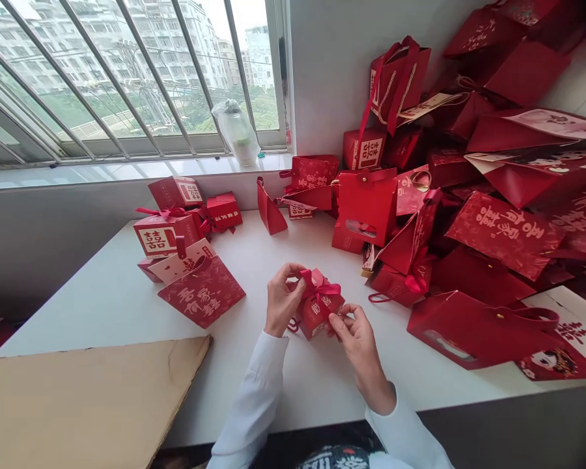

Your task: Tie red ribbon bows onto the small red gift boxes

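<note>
A small red gift box (317,320) with gold characters sits between my hands near the middle of the white table. A red ribbon (328,289) is tied across its top in a bow. On the left, my left hand (284,298) is closed, thumb and forefinger pinching the ribbon by the box's upper edge. At the lower right corner, my right hand (355,342) is closed on the box, its thumb against the front face. A thin dark red cord (293,324) loops out below my left hand. The fingers behind the box are partly hidden.
Red gift bags and boxes (498,228) pile up along the right side. A red bag (202,293) and several boxes (163,236) stand at left on the white table (107,303). A cardboard sheet (88,397) covers the front left. A bagged cup (241,140) stands on the sill.
</note>
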`<action>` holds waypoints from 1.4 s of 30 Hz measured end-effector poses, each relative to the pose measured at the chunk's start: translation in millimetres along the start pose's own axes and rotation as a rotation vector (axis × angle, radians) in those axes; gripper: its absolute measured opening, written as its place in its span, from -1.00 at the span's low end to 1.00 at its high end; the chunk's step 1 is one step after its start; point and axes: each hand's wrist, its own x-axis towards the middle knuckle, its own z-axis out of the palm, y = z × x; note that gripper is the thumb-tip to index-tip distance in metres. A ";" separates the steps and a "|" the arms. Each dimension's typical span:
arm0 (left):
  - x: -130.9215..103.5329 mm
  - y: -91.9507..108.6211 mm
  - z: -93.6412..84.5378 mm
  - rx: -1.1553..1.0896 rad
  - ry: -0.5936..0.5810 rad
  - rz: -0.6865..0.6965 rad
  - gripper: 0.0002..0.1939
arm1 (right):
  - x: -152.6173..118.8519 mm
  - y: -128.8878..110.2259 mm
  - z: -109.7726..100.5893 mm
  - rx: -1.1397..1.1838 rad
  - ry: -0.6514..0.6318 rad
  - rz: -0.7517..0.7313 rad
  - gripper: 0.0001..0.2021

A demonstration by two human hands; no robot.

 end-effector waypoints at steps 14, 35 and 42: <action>1.2 -5.9 12.0 0.024 0.198 -0.001 -0.91 | -7.2 1.2 3.5 -0.261 0.061 -0.253 -0.81; 1.5 -7.6 -5.6 -0.185 -0.038 -0.098 -0.78 | 3.6 -27.5 -14.2 -0.376 0.023 -0.218 -0.67; -5.1 9.5 -20.0 -0.004 -0.017 0.136 -0.80 | 44.3 -44.7 -31.2 -0.408 -0.186 -0.223 -0.70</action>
